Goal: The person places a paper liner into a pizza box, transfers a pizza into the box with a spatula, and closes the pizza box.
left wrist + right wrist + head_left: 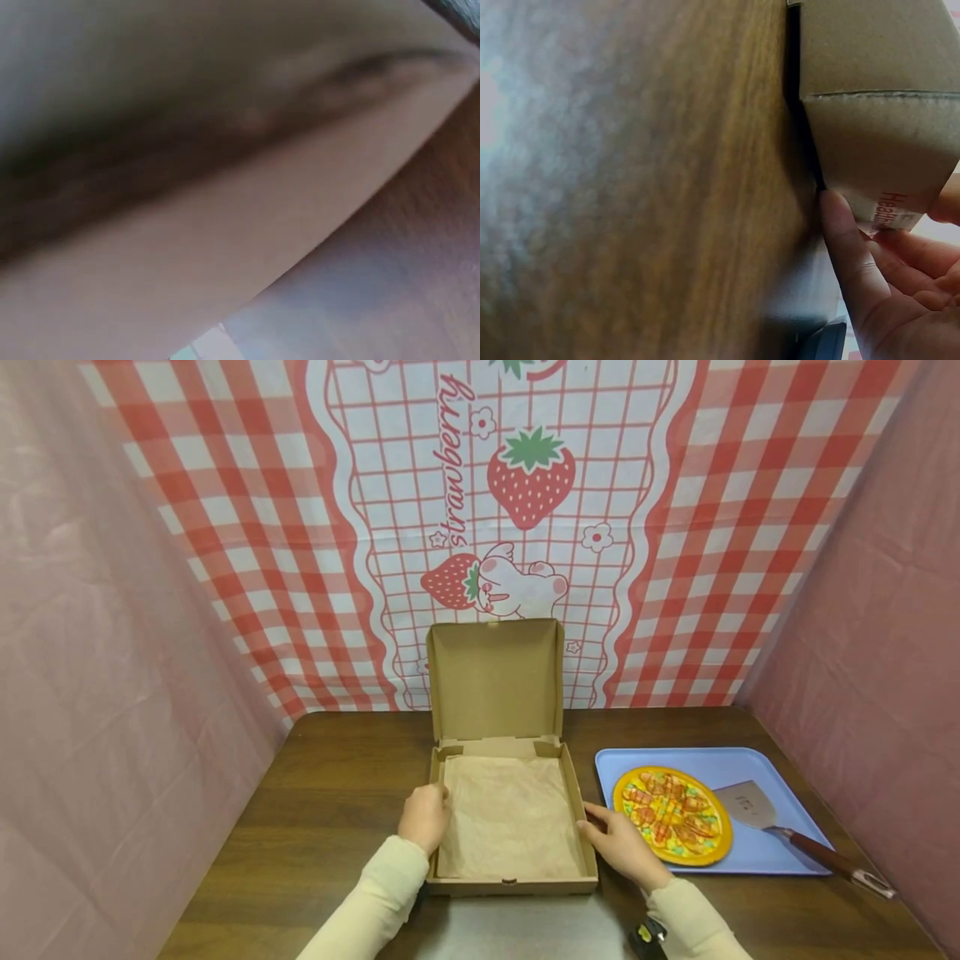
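Note:
An open pizza box (pixel 495 887) of brown cardboard stands on the table, its lid (pixel 495 681) upright at the back. A crinkled sheet of brown paper (pixel 510 814) lines its bottom. My left hand (pixel 425 817) grips the left wall, its fingers curled at the rim. At the right wall, my right hand (pixel 618 843) holds the box by its side. The right wrist view shows fingers (pixel 851 251) against the printed outer wall, one low by the table. The left wrist view is blurred and mostly filled by skin.
To the right a blue tray (pixel 750 760) holds a toy-like pizza (pixel 671 818) and a metal spatula (pixel 746 802), whose wooden handle (pixel 825 856) sticks out over the tray's edge. Behind the wooden table (pixel 330 793) hangs a strawberry-print cloth (pixel 525 552).

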Action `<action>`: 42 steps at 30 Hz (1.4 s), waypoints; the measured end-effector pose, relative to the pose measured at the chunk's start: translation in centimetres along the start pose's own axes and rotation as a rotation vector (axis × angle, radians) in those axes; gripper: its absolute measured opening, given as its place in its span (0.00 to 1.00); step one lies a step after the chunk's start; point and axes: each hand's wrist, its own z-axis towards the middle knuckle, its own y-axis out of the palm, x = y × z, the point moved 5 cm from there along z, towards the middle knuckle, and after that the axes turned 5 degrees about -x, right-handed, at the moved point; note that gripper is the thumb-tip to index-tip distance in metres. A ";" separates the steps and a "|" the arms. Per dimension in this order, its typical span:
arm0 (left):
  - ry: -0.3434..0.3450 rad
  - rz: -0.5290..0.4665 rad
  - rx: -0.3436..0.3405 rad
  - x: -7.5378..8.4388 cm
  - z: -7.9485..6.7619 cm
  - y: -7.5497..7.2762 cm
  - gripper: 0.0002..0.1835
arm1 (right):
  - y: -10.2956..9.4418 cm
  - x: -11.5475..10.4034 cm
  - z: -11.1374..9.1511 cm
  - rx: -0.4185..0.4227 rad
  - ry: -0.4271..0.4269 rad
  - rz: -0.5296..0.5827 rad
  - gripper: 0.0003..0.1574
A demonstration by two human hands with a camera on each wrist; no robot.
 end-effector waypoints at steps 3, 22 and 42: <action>0.001 0.010 -0.004 0.1 0.0 0.0 0.08 | -0.1 -0.1 -0.1 -0.004 -0.004 0.004 0.27; 0.061 -0.162 -0.054 0.4 0.1 -1.0 0.09 | 0.0 -0.1 0.0 -0.007 0.002 0.017 0.27; 0.232 -0.538 -0.070 8.3 -1.6 -1.7 0.19 | -5.0 -0.8 -1.0 0.119 -0.125 0.083 0.26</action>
